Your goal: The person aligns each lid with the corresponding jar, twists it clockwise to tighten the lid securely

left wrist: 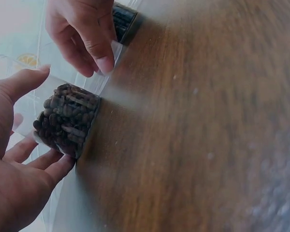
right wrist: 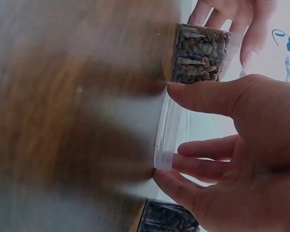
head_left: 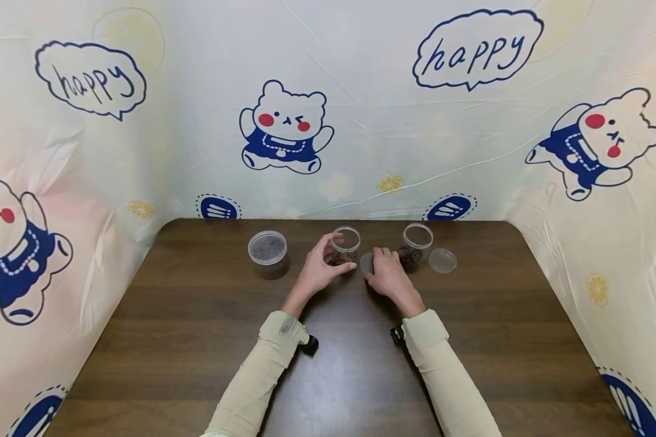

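Round clear plastic jar, lidded, dark contents [head_left: 268, 255]: on brown wood-grain table [head_left: 339, 382]. Left hand [head_left: 319, 266]: fingers curved round an open clear cylindrical jar of brown beans [head_left: 345, 247], upright on the table. Thin round translucent lid [head_left: 366, 263]: its rim between the right hand's [head_left: 390, 274] thumb and fingers. Open clear jar of dark beans [head_left: 414, 250]: just beside that hand. Round clear lid [head_left: 443, 260]: far right. Risk: a careless nudge could tip either open jar, spilling beans. Writing: "happy," twice, on pale backdrop [head_left: 372, 133]; no jar label legible.
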`<state>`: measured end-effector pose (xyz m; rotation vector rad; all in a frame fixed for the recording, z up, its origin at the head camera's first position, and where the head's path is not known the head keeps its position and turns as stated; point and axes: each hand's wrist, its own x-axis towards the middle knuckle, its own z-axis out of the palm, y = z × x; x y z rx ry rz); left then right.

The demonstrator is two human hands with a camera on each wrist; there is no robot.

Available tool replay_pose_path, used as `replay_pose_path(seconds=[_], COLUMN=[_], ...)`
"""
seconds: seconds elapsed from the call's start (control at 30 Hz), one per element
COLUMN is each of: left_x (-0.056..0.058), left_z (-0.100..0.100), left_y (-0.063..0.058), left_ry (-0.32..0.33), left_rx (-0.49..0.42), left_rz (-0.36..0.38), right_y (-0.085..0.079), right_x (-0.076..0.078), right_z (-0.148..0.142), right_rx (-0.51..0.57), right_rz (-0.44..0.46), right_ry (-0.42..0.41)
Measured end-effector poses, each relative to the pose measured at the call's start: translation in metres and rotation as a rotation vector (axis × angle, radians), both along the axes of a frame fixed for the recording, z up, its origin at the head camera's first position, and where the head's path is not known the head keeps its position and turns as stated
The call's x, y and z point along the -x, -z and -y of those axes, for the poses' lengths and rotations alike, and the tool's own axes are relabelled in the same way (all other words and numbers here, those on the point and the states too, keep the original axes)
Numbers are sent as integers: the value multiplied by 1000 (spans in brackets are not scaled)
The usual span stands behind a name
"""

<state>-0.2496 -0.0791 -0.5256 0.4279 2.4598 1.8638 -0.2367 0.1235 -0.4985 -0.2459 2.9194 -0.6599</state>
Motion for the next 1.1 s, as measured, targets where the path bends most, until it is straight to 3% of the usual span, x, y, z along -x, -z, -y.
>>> replay_pose_path(seconds=[0.27, 0.63, 0.8, 1.1], left_x=[-1, -5, -11, -34], left_z=[1, 6, 9, 17], left_y=[2, -4, -7, -16], left_ry=[-14, -16, 12, 85], left_rx=[13, -9, -10, 34], left_rz=[4, -19, -12, 10], right_y=[1, -9, -14, -27], right_x=[-2, -9, -16, -35], right_z=[-1, -2, -5, -7], right_rx=[9, 42, 26, -6], right_rz=[-18, -8, -21, 41], right_ry=[-41, -33, -62, -92])
